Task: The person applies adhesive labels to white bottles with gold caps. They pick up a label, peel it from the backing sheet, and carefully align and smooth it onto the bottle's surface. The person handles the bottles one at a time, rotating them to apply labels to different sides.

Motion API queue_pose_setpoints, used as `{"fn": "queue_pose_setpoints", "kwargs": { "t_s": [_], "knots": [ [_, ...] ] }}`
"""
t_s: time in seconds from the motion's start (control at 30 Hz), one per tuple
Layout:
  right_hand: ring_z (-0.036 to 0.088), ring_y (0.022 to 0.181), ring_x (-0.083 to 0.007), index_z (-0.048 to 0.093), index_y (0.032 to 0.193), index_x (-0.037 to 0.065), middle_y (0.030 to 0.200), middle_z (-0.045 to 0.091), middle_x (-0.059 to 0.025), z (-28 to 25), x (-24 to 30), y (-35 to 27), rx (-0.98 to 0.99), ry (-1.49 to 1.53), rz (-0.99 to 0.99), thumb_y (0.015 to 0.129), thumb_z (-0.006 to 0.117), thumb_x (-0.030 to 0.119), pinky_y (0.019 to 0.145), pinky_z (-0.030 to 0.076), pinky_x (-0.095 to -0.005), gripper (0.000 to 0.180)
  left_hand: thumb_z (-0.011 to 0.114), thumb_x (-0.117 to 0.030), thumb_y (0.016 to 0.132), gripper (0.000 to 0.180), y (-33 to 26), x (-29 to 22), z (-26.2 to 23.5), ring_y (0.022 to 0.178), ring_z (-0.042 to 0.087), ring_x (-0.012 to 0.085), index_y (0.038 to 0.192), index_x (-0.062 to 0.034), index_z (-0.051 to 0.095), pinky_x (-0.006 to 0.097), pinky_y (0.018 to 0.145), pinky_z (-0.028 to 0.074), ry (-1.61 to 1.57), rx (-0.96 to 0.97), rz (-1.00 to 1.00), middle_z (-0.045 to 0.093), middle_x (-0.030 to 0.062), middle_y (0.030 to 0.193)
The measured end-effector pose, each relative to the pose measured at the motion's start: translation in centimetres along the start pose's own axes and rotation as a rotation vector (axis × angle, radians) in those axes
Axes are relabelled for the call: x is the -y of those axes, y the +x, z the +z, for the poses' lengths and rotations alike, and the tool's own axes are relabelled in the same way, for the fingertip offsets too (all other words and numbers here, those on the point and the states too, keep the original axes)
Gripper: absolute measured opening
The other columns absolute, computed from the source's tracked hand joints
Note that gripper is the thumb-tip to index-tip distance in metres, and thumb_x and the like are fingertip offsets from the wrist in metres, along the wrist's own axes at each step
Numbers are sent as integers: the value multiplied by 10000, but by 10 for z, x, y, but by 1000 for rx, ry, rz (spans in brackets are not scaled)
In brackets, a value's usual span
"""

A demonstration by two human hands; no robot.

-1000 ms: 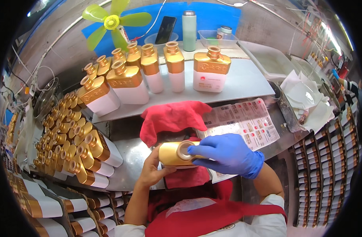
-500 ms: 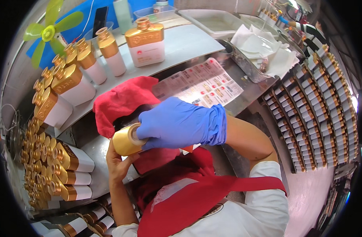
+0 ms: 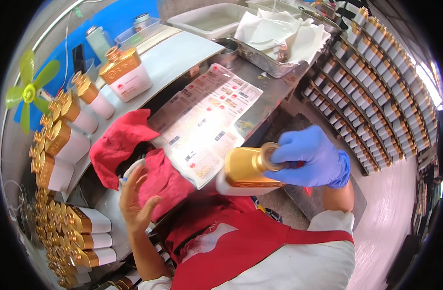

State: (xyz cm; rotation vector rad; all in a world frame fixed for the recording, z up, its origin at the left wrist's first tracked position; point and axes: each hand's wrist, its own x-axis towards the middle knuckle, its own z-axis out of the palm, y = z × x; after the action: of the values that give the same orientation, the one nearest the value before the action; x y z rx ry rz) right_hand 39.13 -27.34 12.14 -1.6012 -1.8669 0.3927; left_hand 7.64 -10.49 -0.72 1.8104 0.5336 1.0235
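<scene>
Gold-shouldered white bottle (image 3: 245, 173) lies nearly on its side in mid-air at about 4 o'clock from the label sheet (image 3: 207, 118), off the desk's (image 3: 274, 89) front edge and above the red apron (image 3: 240, 241). Its gold cap points to 3 o'clock. Right hand (image 3: 310, 157), in a blue glove, has its grip closed around that cap and neck, carrying the bottle alone. Left hand (image 3: 134, 195), bare, is at 9 o'clock from the bottle and apart from it; its grip is open, fingers spread and holding nothing, just beside a red cloth (image 3: 129, 154) bunched on the desk.

At 11 o'clock, on a raised shelf (image 3: 178, 53), one like bottle (image 3: 125, 72) stands upright, and more such bottles (image 3: 67, 130) run in a row toward 9 o'clock. At 8 o'clock, further bottles (image 3: 86, 237) lie stacked on their sides, gold caps outward. At 1 o'clock a metal tray (image 3: 279, 63) holds crumpled white cloths (image 3: 279, 34); behind it a pale plastic tub (image 3: 211, 21) sits, its contents unclear. Along 2 to 3 o'clock, crates (image 3: 376, 96) on the floor hold rows of small upright bottles. A green fan (image 3: 28, 89) stands at 10 o'clock.
</scene>
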Motion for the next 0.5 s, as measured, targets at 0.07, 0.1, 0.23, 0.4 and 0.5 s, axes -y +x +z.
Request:
{"fn": "queue_pose_setpoints", "kwargs": {
  "t_s": [0.07,0.1,0.23,0.4,0.5],
  "knots": [
    [571,545,-241,675,799,116,679,574,-77,8,-30,-37,-18,-119,186,738,729,221,515,448,-322,132,703,16,747,580,-2,5,-3,1165,538,244,1286,37,489,361,989,418,9,-45,-37,518,152,1300],
    [592,573,-262,686,805,117,691,592,-91,19,-50,-53,-31,-196,262,751,703,249,535,466,-335,143,686,22,763,548,0,6,-3,1151,547,239,1276,41,496,355,981,425,7,-52,-76,525,152,1290],
    [644,668,-316,714,813,143,743,651,-126,94,-162,-109,53,-449,568,785,597,326,607,510,-405,219,625,31,819,443,9,16,-8,1105,572,222,1246,55,511,338,960,442,61,-79,-139,549,156,1257],
    [653,685,-335,712,809,164,751,664,-136,202,-308,-151,175,-400,868,778,584,362,623,521,-428,238,580,-27,867,339,17,25,-12,1054,584,197,1197,47,550,321,909,459,240,-93,-220,577,132,1205],
    [658,709,-341,710,809,173,760,669,-135,264,-384,-147,166,-274,1035,779,576,386,637,527,-432,253,601,-20,845,271,27,36,-12,905,578,162,1106,46,576,281,793,474,341,-115,-219,592,99,1068]
  ]
}}
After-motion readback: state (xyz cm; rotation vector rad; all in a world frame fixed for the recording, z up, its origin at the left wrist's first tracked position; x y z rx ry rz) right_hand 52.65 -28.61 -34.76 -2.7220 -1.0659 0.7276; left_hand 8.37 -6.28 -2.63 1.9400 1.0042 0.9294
